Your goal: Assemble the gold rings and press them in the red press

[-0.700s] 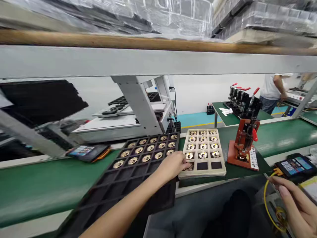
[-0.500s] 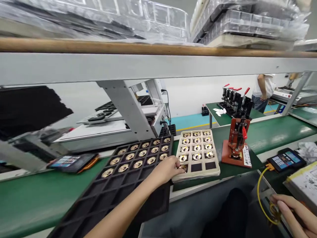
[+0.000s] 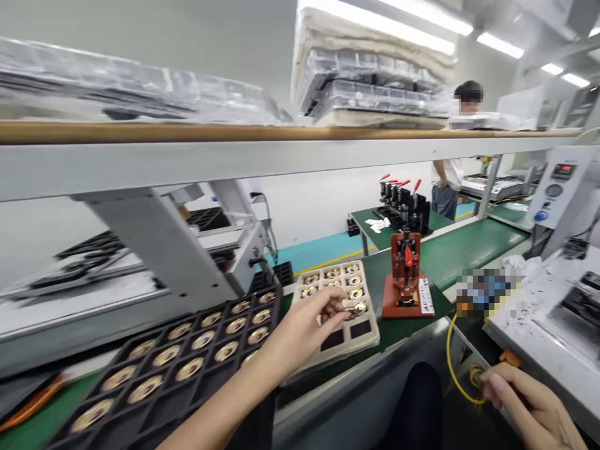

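My left hand (image 3: 304, 325) reaches over the beige tray (image 3: 370, 334) and pinches a small round gold part (image 3: 359, 307) above one of its cells. The beige tray holds several such parts, with a few dark empty cells at its near edge. A black tray (image 3: 197, 390) of gold discs lies just left of it on the green belt (image 3: 473, 247). My right hand (image 3: 525, 409) is low at the right, fingers curled round a yellow cable (image 3: 452, 362).
A red toggle-clamp fixture (image 3: 407, 281) stands just right of the beige tray. A white machine (image 3: 557, 312) sits at the far right. Stacked trays (image 3: 375, 81) lie on the wooden shelf overhead. Another person (image 3: 447, 181) stands at a far bench with more clamps (image 3: 403, 200).
The view swung up and to the right. My left hand lifted from the beige tray's near-left corner and now pinches a gold part over it. My right hand stays on the yellow cable.
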{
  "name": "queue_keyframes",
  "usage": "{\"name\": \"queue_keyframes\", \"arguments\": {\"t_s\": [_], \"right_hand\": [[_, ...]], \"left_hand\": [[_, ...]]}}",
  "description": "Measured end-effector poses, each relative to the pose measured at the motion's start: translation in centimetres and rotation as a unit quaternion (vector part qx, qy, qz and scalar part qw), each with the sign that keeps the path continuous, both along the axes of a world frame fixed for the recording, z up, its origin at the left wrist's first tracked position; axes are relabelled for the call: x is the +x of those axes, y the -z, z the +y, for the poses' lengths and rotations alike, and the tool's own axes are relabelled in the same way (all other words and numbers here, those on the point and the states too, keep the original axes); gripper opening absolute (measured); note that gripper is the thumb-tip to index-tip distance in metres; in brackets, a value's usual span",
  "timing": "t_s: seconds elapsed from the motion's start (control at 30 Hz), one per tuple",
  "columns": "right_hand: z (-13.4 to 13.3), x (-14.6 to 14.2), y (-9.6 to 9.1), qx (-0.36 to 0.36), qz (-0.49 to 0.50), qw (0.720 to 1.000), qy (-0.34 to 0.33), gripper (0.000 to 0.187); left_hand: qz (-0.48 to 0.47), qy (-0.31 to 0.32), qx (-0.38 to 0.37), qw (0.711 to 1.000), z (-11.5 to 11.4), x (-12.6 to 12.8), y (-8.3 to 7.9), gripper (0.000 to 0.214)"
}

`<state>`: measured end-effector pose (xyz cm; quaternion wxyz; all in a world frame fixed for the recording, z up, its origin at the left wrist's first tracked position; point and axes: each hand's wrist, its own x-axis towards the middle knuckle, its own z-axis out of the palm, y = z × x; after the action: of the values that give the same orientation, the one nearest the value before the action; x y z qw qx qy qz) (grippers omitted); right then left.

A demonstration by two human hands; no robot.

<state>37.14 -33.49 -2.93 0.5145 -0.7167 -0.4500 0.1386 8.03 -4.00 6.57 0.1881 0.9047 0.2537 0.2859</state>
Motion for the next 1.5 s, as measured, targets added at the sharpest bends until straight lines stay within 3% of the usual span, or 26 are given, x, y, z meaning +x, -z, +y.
{"name": "queue_keyframes", "arguments": {"t_s": [0.1, 0.17, 0.2, 0.3, 0.37, 0.5, 0.73, 0.8, 0.93, 1.03, 1.1, 1.2, 1.3, 1.5], "right_hand": [[1.1, -1.1, -2.4, 0.008, 0.038, 0.999, -0.037, 0.040], [1.5, -1.7, -4.0, 0.047, 0.068, 0.995, -0.063, 0.035], [1.5, -1.9, -4.7, 0.067, 0.080, 0.992, -0.073, 0.042], [1.0, -1.8, -6.4, 0.094, 0.090, 0.989, -0.076, 0.068], [0.1, -1.3, -7.3, 0.094, 0.084, 0.991, -0.053, 0.059], [-2.0, -0.1, -7.9, 0.110, 0.074, 0.991, 0.028, 0.038], [-6.7, 1.9, -6.7, 0.142, -0.056, 0.976, 0.158, 0.034], [-9.0, 2.7, -6.4, 0.135, -0.088, 0.964, 0.214, 0.034], [-14.9, 4.2, -6.2, 0.104, -0.106, 0.926, 0.348, 0.030], [-18.7, 4.7, -6.0, 0.091, -0.113, 0.901, 0.409, 0.029], [-20.3, 4.5, -6.0, 0.087, -0.125, 0.892, 0.425, 0.029], [-21.6, 3.7, -6.1, 0.092, -0.142, 0.879, 0.445, 0.029], [-22.8, 2.5, -6.1, 0.097, -0.151, 0.862, 0.475, 0.029], [-25.9, 2.6, -5.9, 0.090, -0.139, 0.845, 0.509, 0.030]], "left_hand": [[-0.077, 0.195, 0.081, 0.974, -3.0, 5.6, -1.6, 0.010], [-0.116, 0.308, 0.133, 0.935, -4.9, 9.3, -2.0, 0.017], [-0.136, 0.353, 0.160, 0.912, -5.7, 11.0, -2.0, 0.018], [-0.186, 0.442, 0.242, 0.844, -7.6, 15.4, -2.2, 0.020], [-0.196, 0.476, 0.270, 0.814, -8.7, 17.6, -2.5, 0.023], [-0.176, 0.512, 0.259, 0.800, -11.0, 20.7, -3.4, 0.033], [-0.180, 0.590, 0.245, 0.748, -15.5, 26.1, -2.4, 0.031], [-0.152, 0.604, 0.207, 0.755, -16.9, 28.1, -2.2, 0.019], [-0.104, 0.614, 0.113, 0.774, -19.8, 33.6, -3.3, 0.057], [-0.045, 0.579, 0.081, 0.810, -22.9, 39.5, -4.4, 0.037], [0.008, 0.547, 0.096, 0.832, -25.3, 43.8, -4.7, 0.037], [0.068, 0.541, 0.112, 0.831, -28.7, 49.7, -4.3, 0.048], [0.152, 0.534, 0.129, 0.822, -30.7, 53.8, -3.5, 0.043], [0.283, 0.530, 0.140, 0.787, -31.6, 57.5, -3.7, 0.031]]}}
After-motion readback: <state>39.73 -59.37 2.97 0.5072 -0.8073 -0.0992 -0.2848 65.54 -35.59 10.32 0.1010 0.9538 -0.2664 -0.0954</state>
